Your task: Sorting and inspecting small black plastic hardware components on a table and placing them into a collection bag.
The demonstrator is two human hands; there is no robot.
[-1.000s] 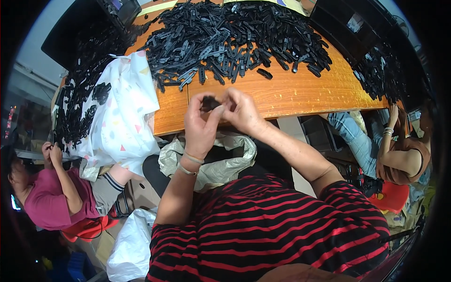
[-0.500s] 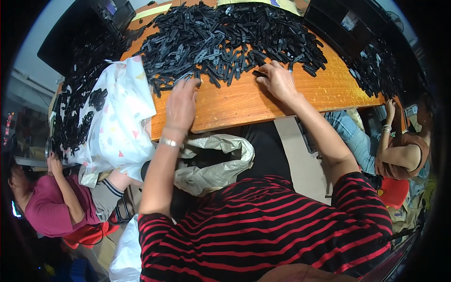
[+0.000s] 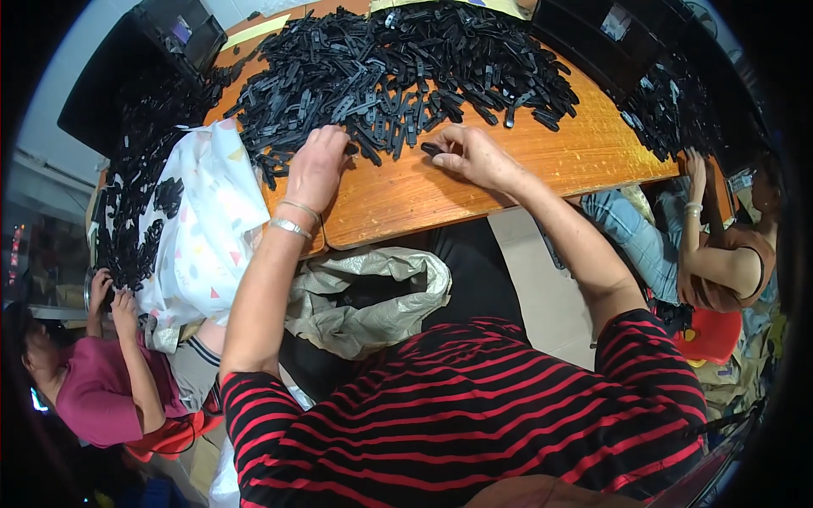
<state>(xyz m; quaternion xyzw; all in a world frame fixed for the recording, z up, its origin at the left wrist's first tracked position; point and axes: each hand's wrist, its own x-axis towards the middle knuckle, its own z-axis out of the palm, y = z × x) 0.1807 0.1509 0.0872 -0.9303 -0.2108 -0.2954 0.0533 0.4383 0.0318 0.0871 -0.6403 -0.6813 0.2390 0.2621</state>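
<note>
A large heap of small, elongated black plastic parts (image 3: pixel 339 80) covers the far side of the wooden table (image 3: pixel 398 195). At the heap's near edge is my left hand (image 3: pixel 318 169), fingers curled, with the dark end of a black plastic part (image 3: pixel 350 149) showing at the fingertips. My right hand (image 3: pixel 481 159) pinches another black plastic part (image 3: pixel 432 149) between thumb and fingers, just above the wood. Between the two hands, loose parts from the heap lie scattered on the table.
A pale woven sack (image 3: pixel 356 326) stands open at my lap, below the table edge. White patterned plastic sheeting (image 3: pixel 207 229) hangs at the left. Black bins (image 3: pixel 127 76) stand at the back left and right. Co-workers sit on either side, each handling similar black parts.
My right hand has moved left and nearer to me, and the black part in it now shows clearly. My left hand has shifted slightly left, its fingers more curled.
</note>
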